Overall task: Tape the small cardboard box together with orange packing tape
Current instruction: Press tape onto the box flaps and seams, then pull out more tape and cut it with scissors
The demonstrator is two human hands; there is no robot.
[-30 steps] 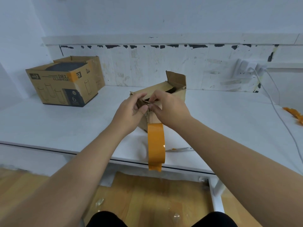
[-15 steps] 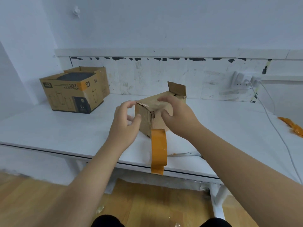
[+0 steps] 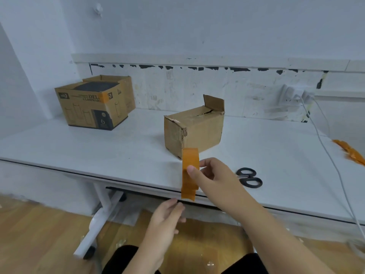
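Now box [image 3: 194, 131] behind hands; R hand [image 3: 215, 179] pinches tape [image 3: 190, 173].

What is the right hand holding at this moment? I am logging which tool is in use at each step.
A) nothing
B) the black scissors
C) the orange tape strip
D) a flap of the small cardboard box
C: the right hand pinches the orange tape strip, which hangs from the small cardboard box, while the black scissors lie untouched on the table.

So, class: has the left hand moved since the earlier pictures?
Yes. The left hand has dropped from the small cardboard box to below the table edge.
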